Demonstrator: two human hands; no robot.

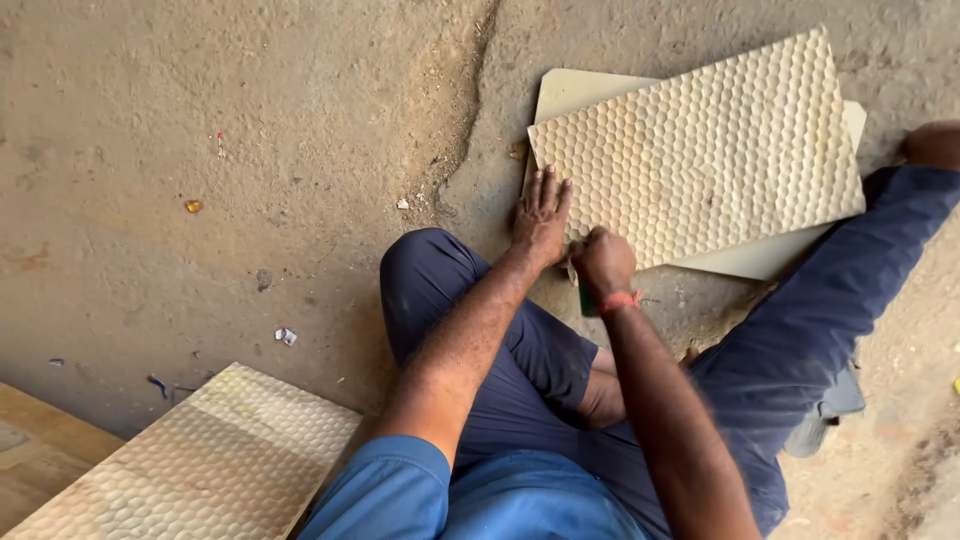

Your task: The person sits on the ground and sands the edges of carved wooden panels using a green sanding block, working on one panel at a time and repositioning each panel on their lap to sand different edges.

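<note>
A: From the head camera, how many panels do you count?

B: Three with the honeycomb embossing. One cream honeycomb panel lies on the concrete floor ahead of the seated person, on top of a plain smooth sheet that shows at its edges. Two more textured panels sit at the lower left, one partly cut off by the frame.

A: And the hands?

B: Two, close together at the near left corner of the top panel. The left hand is flat, fingers spread, pressing on the panel's edge. The right hand is a closed fist just beside it, clamped on a small tool; only a dark green bit shows below the fist, so I can't tell what kind.

A: Anything else?

B: An orange wristband on the right wrist.
</note>
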